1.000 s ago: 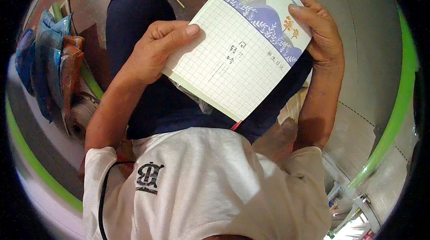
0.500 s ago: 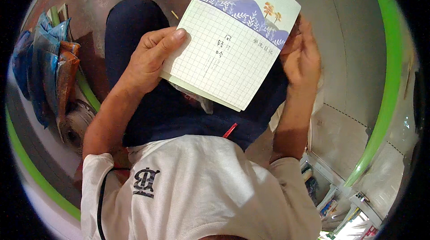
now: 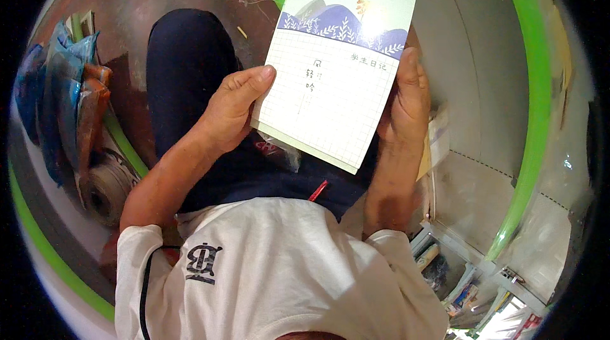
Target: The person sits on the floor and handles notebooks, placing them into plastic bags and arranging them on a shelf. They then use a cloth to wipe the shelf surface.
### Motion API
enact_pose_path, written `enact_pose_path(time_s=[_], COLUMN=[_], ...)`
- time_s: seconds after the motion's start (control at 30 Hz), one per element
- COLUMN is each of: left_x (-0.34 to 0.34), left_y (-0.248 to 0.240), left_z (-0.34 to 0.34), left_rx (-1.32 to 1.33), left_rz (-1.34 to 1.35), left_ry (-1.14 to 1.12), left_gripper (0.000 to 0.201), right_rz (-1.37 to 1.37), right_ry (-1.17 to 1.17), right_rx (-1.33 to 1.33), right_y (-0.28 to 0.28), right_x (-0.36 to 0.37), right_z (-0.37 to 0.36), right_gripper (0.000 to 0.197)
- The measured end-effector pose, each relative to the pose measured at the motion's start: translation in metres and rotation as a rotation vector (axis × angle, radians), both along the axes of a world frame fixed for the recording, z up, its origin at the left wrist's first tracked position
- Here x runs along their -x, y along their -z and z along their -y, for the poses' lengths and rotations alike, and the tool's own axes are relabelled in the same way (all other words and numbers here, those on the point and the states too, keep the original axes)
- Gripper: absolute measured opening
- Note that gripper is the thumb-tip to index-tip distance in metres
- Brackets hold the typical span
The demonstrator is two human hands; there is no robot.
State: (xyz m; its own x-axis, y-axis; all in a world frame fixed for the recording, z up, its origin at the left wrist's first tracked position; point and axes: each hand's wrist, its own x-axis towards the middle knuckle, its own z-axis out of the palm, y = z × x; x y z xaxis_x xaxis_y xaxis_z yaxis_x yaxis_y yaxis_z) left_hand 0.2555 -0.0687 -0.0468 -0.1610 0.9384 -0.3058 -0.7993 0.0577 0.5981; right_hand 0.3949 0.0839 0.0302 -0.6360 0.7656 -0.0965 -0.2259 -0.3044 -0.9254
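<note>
A thin notebook (image 3: 330, 86) is held over my lap, tilted slightly. Its cover is pale, with a square grid, purple hills and plant drawings. Along its lower edge a pale green layer sticks out; whether that is its back cover or a second booklet I cannot tell. My left hand (image 3: 238, 99) grips the left edge, thumb on the cover and fingers underneath. At the right edge my right hand (image 3: 408, 102) is closed, thumb along the side, its other fingers mostly hidden behind. Below the notebook, clear plastic wrap (image 3: 279, 151) lies on my dark trousers (image 3: 190, 73).
To the left are crumpled blue and orange plastic packages (image 3: 67, 105) and a brownish roll (image 3: 105, 191). A green-edged grey surface (image 3: 483, 86) stretches along the right. Farther down on the right stands a metal frame (image 3: 464, 248) with small items about it.
The notebook has turned to stand straighter and come slightly lower. My right hand has moved left and down, from loosely spread fingers to a grip on the right edge.
</note>
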Motion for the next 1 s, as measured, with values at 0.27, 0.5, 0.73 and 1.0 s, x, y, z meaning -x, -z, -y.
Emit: enact_pose_path(time_s=[0.27,0.5,0.73,1.0], left_x=[-0.021,-0.028,-0.037,-0.056], left_y=[0.006,0.016,0.024,0.043], left_z=[-0.002,-0.001,0.000,-0.004], left_rx=[-0.035,-0.036,-0.264,-0.184], left_rz=[0.377,0.477,1.029,1.197], left_ry=[-0.007,0.015,-0.004,-0.035], left_gripper=[0.043,0.046,0.045,0.039], right_rz=[0.044,0.064,-0.010,-0.066], right_ry=[0.144,0.084,-0.010,-0.019], right_rx=[0.098,0.095,0.061,0.143], right_y=[0.003,-0.003,0.000,0.007], right_x=[0.012,0.021,0.031,0.025], right_z=[0.014,0.019,0.029,0.035], right_gripper=[0.035,0.036,0.032,0.032])
